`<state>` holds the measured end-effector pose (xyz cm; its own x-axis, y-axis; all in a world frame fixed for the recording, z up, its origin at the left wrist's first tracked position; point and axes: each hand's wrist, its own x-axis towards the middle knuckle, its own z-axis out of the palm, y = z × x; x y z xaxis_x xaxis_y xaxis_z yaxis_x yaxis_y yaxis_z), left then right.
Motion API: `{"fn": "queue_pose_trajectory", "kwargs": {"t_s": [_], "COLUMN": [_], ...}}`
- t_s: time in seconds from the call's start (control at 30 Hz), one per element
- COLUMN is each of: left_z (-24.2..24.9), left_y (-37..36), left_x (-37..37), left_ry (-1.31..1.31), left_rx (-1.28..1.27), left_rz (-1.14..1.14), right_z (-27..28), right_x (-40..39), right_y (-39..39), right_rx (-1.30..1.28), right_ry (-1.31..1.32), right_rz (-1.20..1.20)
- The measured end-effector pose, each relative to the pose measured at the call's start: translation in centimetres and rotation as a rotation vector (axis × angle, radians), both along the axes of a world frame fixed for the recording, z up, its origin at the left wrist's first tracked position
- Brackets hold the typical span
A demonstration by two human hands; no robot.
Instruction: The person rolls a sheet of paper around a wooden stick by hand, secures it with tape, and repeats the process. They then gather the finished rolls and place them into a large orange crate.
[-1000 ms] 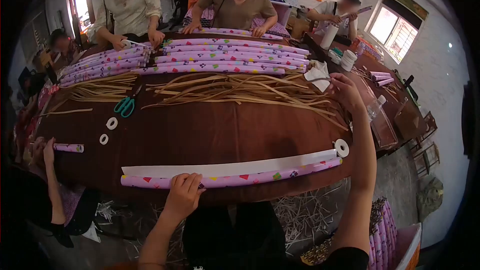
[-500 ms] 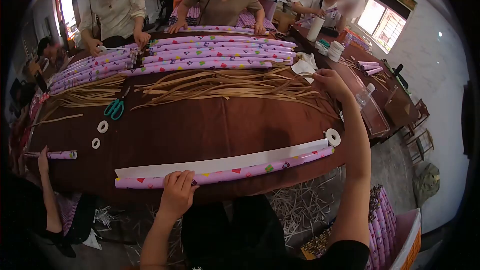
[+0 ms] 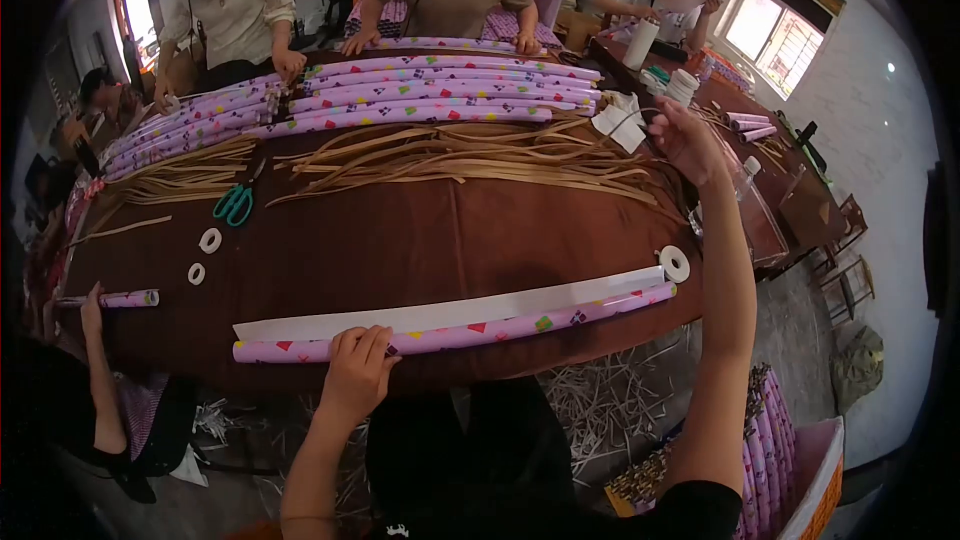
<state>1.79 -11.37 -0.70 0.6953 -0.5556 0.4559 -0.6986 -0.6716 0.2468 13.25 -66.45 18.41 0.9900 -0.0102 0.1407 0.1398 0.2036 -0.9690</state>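
Observation:
A long pink patterned roll (image 3: 500,330) lies across the near side of the brown table, a white strip of its sheet (image 3: 450,310) showing along the far edge. My left hand (image 3: 360,365) rests on the roll left of its middle, fingers wrapped over it. Raised at the right, my right hand (image 3: 685,135) pinches the end of a thin brown strip (image 3: 635,118) beside a crumpled white sheet (image 3: 620,125). A roll of white tape (image 3: 675,263) stands by the right end of the pink roll.
Brown strips (image 3: 480,165), teal scissors (image 3: 234,202) and two tape rolls (image 3: 209,240) lie on the table (image 3: 340,250). Finished pink rolls (image 3: 440,90) are stacked beyond, with co-workers behind. Another person's hand (image 3: 93,310) holds a short roll at left. A clear bottle (image 3: 745,180) is at right.
My right hand has moved slightly right and up, and the strip in it now shows as a curve. My left hand has stayed on the roll. The view has shifted a little.

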Motion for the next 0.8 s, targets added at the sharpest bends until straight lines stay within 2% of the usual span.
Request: {"fn": "queue_pose_trajectory", "kwargs": {"t_s": [0.07,0.2,0.27,0.3,0.37,0.43,0.63,0.8], "left_z": [-0.1,0.1,0.1,0.0,-0.1,-0.1,0.1,-0.1], "left_y": [0.0,0.0,0.0,0.0,0.1,0.2,0.0,0.1], "left_x": [0.0,0.0,0.0,0.0,0.1,0.2,-0.1,0.1], "left_ry": [-0.019,-0.006,-0.003,-0.013,-0.024,-0.022,-0.013,-0.012], "left_rx": [0.014,0.008,0.000,0.001,-0.002,0.009,0.000,0.012], "left_rz": [0.010,0.028,0.000,0.018,-0.001,0.013,0.002,-0.009], "right_z": [0.9,4.5,6.6,7.3,9.9,14.0,28.0,34.9], "right_x": [0.3,-0.2,-0.2,0.5,0.9,0.3,-5.5,-8.5], "right_y": [1.9,5.4,7.0,7.1,9.7,11.0,14.7,22.2], "right_rx": [0.018,0.265,0.256,0.161,0.156,0.266,0.073,-0.138], "right_ry": [-0.034,-0.286,-0.378,-0.407,-0.517,-0.711,-1.062,-1.220], "right_rz": [-0.018,0.270,0.460,0.231,-0.156,-0.243,-0.200,-0.120]}}
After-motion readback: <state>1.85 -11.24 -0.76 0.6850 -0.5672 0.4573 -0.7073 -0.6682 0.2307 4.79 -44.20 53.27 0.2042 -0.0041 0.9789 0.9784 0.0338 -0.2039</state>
